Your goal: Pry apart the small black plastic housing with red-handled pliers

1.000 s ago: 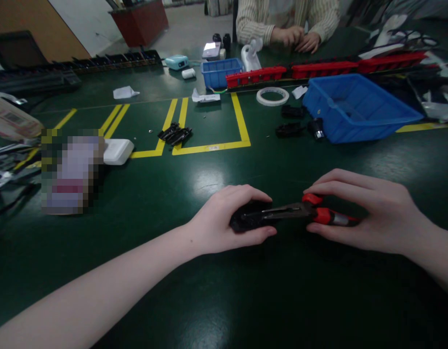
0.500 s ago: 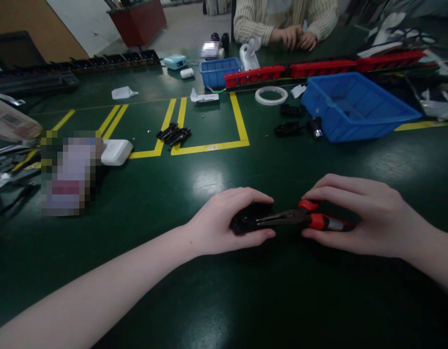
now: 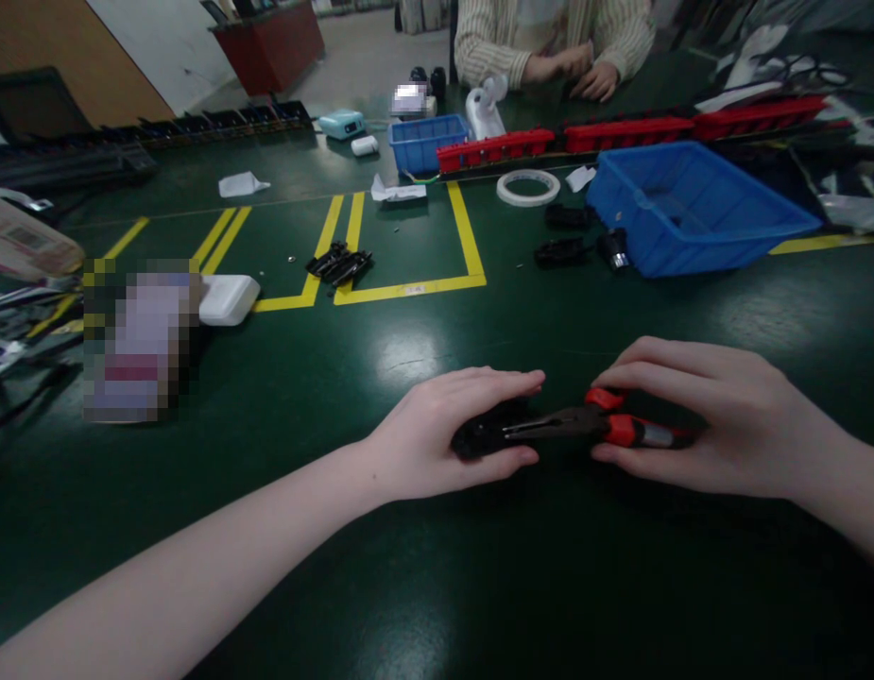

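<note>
My left hand (image 3: 451,430) is wrapped round a small black part (image 3: 479,436), its thumb along the near side and the fingers over the far side. My right hand (image 3: 734,420) grips long-nose pliers (image 3: 625,430) by their red and black handles. The dark jaws of the pliers point left and reach to the black part between my left thumb and fingers. Whether the jaw tips pinch anything is hard to see. Both hands are low over the green table (image 3: 422,557).
Ahead lie a pile of black parts (image 3: 339,264), more black pieces (image 3: 562,251), a tape roll (image 3: 528,188) and a large blue bin (image 3: 692,222). A phone (image 3: 143,349) and white case (image 3: 228,300) are at left. Beyond red trays (image 3: 627,135), a person in a striped sleeve (image 3: 483,47) sits.
The fingers of my left hand have stretched out slightly further to the right. The pliers stay almost in place. Across the table, the other person's hands have moved a little.
</note>
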Available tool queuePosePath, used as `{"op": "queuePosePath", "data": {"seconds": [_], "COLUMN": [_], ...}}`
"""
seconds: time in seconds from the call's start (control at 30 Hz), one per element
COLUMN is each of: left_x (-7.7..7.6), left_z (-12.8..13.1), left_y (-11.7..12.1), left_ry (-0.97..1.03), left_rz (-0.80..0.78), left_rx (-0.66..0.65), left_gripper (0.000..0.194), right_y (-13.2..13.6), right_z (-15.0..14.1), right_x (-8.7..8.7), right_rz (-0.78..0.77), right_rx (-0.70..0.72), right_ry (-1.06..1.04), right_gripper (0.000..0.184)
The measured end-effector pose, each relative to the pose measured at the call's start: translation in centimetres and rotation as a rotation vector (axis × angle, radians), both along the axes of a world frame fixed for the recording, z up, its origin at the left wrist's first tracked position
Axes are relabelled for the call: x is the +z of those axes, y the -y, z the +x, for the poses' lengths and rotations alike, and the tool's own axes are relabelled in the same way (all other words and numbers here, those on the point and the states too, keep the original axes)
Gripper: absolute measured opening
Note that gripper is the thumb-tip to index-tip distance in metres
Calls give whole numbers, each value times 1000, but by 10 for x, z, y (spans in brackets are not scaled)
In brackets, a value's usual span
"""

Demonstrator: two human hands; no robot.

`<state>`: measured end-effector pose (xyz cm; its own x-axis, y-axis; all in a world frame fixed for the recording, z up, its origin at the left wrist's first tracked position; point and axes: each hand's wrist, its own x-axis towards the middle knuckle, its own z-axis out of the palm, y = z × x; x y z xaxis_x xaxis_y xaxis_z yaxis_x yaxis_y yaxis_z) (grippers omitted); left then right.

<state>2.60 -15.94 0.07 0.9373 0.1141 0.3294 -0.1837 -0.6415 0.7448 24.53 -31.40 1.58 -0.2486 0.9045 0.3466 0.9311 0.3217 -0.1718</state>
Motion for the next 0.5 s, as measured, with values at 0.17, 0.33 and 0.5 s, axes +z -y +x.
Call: {"op": "queuePosePath", "data": {"seconds": [0.17,0.33,0.5], "left_x": [-1,-1,-2], "left_z": [0,-1,0], "left_y": [-1,-2,-2], "left_ry": [8,-16,-22], "left_rz": [61,78,72], "left_rx": [16,8,0], "left_gripper": [49,50,54], "right_y": [1,0,-3], "right_z": [1,1,-1], "right_x": [0,-3,-11], "right_rz": [-9,-27,-60], "right_rx": [-10,-3,-7], "right_ry": [-23,-43,-103], "right_gripper": [27,29,32]}}
